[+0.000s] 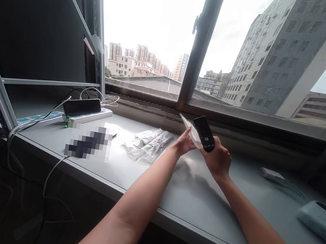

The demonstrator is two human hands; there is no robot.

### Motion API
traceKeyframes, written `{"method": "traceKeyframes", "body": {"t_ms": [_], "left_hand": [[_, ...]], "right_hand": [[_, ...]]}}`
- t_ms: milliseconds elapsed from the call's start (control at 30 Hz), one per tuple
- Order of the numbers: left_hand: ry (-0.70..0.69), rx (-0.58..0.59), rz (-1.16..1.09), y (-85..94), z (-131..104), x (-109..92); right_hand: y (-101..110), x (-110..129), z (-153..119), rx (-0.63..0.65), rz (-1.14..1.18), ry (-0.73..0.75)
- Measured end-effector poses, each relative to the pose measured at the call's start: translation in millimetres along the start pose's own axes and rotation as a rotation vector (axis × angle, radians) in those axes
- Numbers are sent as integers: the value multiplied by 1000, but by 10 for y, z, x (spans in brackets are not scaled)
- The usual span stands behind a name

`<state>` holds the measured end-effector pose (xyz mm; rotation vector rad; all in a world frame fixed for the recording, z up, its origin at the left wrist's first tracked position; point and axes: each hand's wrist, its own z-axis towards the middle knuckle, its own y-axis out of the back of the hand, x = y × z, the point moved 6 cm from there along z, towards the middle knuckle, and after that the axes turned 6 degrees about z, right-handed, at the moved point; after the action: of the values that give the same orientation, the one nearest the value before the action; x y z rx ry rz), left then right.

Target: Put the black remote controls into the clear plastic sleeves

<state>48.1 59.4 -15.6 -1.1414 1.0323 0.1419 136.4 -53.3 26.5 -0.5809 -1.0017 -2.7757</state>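
Note:
My right hand [218, 159] is closed around the lower end of a black remote control [204, 131], which tilts up and to the left with its buttons facing me. Just left of it, my left hand [183, 142] pinches a thin, clear plastic bag [192, 132]. The bag lies close behind the remote, and I cannot tell whether the two touch. Both hands are above the grey tabletop [197, 195]. Nearest to my left forearm, several clear plastic bags with dark items inside [149, 144] lie in a pile.
At left, a phone [82, 107] leans by a white power strip [97, 114] with cables. A small green bottle [67, 122] and a pixelated dark item [89, 142] lie nearby. At right are a white adapter [272, 175] and a pale blue box-shaped device [322, 221]. A window [192, 60] stands behind.

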Motion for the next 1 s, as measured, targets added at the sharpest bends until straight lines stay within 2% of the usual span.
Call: {"method": "traceKeyframes", "body": {"t_ms": [133, 333, 533, 733, 900, 1000], "left_hand": [[-19, -29, -35, 33, 25, -4], [-20, 4, -59, -11, 27, -13], [-133, -136, -130, 54, 6, -92], [-191, -217, -207, 111, -34, -170], [-254, -265, -295, 174, -45, -215], [-265, -310, -313, 218, -51, -217]], "right_hand": [[-13, -6, 3, 22, -14, 4], [-25, -12, 7, 48, -48, -1], [-48, 29, -3, 103, -65, 41], [-120, 24, -16, 158, 0, 88], [-226, 6, -16, 276, 204, 163], [-280, -1, -27, 399, 185, 180]]}}
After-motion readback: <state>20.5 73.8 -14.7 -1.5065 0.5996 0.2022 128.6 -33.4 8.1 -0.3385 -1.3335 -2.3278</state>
